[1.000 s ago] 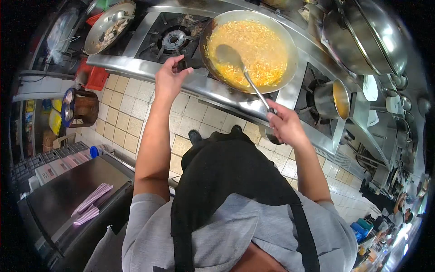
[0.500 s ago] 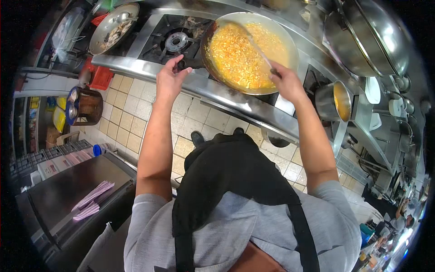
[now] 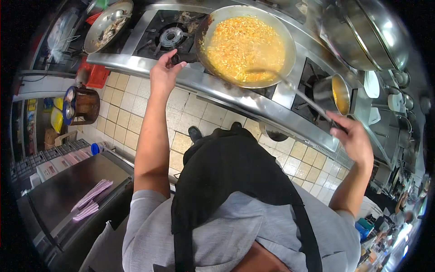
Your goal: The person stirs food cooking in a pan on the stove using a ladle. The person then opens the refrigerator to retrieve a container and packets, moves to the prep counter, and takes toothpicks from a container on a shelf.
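A wide pan point(image 3: 290, 43) sits on the stove, holding a yellow-orange broth with small chopped pieces. My right hand point(image 3: 355, 136) is wrapped round the dark grip of a long-handled metal spoon point(image 3: 312, 105), right of the pan. The spoon's head is motion-blurred and lies over the near right part of the broth. My left hand point(image 3: 165, 75) hovers by the pan's dark handle point(image 3: 186, 58), thumb and fingers spread, gripping nothing. Whether it touches the handle I cannot tell.
A bare burner point(image 3: 171, 37) is left of the pan; beyond it stands another pan point(image 3: 93, 38) with food scraps. A pot point(image 3: 322, 95) of orange liquid stands at right, below large metal bowls point(image 3: 376, 36). Striped cloths point(image 3: 93, 199) lie on a dark counter point(image 3: 59, 186).
My right hand has swung right and toward me, drawing the spoon from the pan's far side to its near right side. My left hand stays open near the pan handle.
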{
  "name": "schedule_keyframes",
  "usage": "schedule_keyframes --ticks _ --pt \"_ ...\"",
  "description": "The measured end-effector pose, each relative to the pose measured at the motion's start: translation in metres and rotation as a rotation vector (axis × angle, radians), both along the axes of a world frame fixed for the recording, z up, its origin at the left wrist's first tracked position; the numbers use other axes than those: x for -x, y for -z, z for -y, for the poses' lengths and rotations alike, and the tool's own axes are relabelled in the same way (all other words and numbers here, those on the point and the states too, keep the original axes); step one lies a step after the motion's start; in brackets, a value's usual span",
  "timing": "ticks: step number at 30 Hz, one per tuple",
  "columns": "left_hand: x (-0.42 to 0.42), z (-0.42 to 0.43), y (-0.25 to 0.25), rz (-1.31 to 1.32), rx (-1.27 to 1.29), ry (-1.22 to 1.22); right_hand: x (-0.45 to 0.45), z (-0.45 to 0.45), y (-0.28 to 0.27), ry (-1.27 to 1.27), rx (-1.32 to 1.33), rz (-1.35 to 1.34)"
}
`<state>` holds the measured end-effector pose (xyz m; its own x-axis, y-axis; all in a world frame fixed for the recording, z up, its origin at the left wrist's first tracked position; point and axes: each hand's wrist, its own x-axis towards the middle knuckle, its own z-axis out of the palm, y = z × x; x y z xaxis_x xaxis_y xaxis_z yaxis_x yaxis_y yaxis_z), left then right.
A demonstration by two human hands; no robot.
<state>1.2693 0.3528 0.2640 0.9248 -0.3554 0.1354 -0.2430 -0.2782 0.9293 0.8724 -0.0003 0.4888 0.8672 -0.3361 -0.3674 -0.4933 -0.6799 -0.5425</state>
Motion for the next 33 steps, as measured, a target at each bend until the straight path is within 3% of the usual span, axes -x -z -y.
schedule_keyframes --ticks 2,6,8,12,15,19,21,23,24,26,27,30,33 --pt "0.004 0.003 -0.009 -0.022 0.019 -0.002 0.004 -0.001 0.004 0.012 -0.053 -0.06" --pt "0.007 0.002 -0.011 -0.051 0.004 0.011 -0.024 -0.006 0.094 -0.012 0.114 0.047" --pt "0.01 -0.002 -0.009 -0.028 -0.002 0.015 -0.04 -0.011 0.122 0.088 0.003 0.108" --pt "0.024 -0.033 0.016 0.009 0.021 -0.055 -0.04 -0.011 0.119 0.184 -0.16 0.243" --pt "0.046 -0.08 0.055 -0.042 -0.002 -0.109 -0.041 -0.008 0.129 0.188 -0.072 0.417" --pt "0.094 -0.155 0.116 -0.229 -0.208 -0.242 -0.069 -0.022 0.144 0.16 0.28 0.05" --pt "0.112 -0.218 0.185 -0.356 -0.217 -0.261 -0.068 -0.03 0.152 0.144 0.339 0.123" --pt "0.146 -0.248 0.198 -0.505 -0.211 -0.34 -0.071 -0.043 0.146 0.123 0.422 0.168" --pt "0.159 -0.271 0.218 -0.548 -0.068 -0.349 -0.071 -0.054 0.144 0.143 0.407 0.173" --pt "0.176 -0.293 0.222 -0.612 -0.299 -0.325 -0.075 -0.073 0.139 0.189 0.389 0.186" --pt "0.178 -0.316 0.258 -0.571 -0.315 -0.32 -0.082 -0.081 0.148 0.184 0.444 0.085" --pt "0.169 -0.31 0.239 -0.724 -0.474 -0.282 -0.096 -0.103 0.183 0.223 0.444 0.023" --pt "0.133 -0.306 0.244 -0.719 -0.548 -0.197 -0.101 -0.115 0.189 0.231 0.446 -0.009"
